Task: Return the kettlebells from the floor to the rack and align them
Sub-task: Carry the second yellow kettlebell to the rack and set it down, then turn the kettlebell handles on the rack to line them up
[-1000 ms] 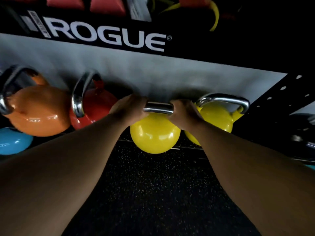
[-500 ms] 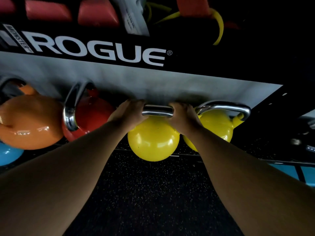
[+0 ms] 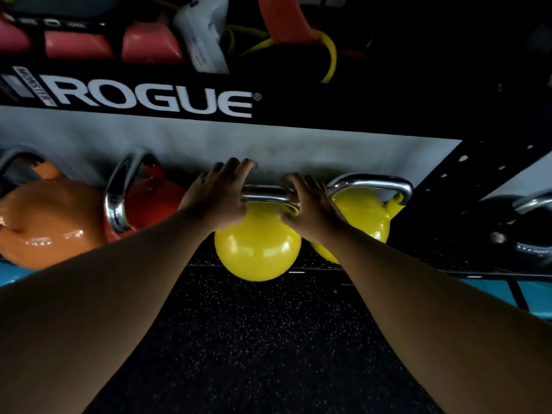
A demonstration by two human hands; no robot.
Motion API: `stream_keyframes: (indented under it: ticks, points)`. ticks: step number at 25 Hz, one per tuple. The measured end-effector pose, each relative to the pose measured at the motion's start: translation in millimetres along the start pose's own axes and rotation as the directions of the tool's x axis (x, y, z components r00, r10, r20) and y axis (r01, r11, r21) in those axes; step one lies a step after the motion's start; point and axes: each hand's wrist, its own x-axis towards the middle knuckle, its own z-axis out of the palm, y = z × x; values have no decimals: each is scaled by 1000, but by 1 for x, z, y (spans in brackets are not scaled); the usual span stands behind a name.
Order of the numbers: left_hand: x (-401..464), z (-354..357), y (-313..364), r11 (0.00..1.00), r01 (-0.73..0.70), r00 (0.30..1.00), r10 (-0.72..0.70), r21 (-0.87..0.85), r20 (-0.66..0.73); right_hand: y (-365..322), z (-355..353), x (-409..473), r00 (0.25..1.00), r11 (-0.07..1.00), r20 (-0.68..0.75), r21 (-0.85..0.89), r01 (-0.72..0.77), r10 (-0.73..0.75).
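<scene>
- Since half a second ago: both hands unclenched from the steel handle (image 3: 270,195), fingers now spread where they were wrapped tight.
- Nearest: two bare forearms reaching forward over dark speckled floor (image 3: 254,339).
- Left hand (image 3: 216,198) open, palm resting against the handle's left end, fingertips stretched up toward the pale wall strip (image 3: 268,144).
- Right hand (image 3: 312,210) open too, fingers splayed, palm on the handle's right end and brushing the top of the near yellow kettlebell (image 3: 258,249) (thumb side pressed to the ball).
- Near yellow kettlebell seated on the lower rack shelf (image 3: 433,273), bulging past its front rail, handle lying crosswise.
- Just right of it, touching or nearly so: second yellow kettlebell (image 3: 361,216), handle likewise crosswise.
- Left: red kettlebell (image 3: 152,201) with handle turned edge-on, then orange kettlebell (image 3: 50,225) beside it.
- Far right: black kettlebell (image 3: 528,231), partly cut by the frame edge.
- Farthest: black rack beam (image 3: 328,112) lettered ROGUE, with pink-red shapes and yellow bands (blurred) above it.
</scene>
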Motion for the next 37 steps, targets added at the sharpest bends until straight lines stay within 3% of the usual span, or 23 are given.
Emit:
stream_keyframes:
  ticks: [3, 6, 9, 13, 21, 28, 32, 37]
  points:
    - [-6, -4, 32, 982, -118, 993, 120, 145, -10, 19, -19, -29, 998, 998, -44, 11, 55, -54]
    - [-10, -2, 84, 945, -179, 983, 180, 275, 23, 54, -50, -67, 999, 999, -40, -49, 20, -22]
    - [-13, 6, 139, 928, -231, 973, 220, 292, 70, 94, -84, -108, 999, 990, -32, -139, -24, 20]
    - [-8, 22, 232, 891, -331, 941, 286, 311, 182, 160, -143, -173, 994, 986, -46, -134, -102, 97]
    - [31, 58, 407, 921, -349, 916, 298, 172, 268, 292, -247, -275, 966, 944, -96, -211, -255, 240]
    - [108, 108, 483, 916, -401, 883, 383, 11, 270, 401, -273, -266, 909, 857, -95, -306, -414, 406]
    - [162, 135, 512, 960, -279, 947, 270, 32, 175, 453, -292, -228, 864, 824, -141, -262, -503, 483]
    - [198, 161, 553, 977, -144, 986, 156, -157, 66, 490, -293, -184, 882, 864, -131, -178, -470, 453]
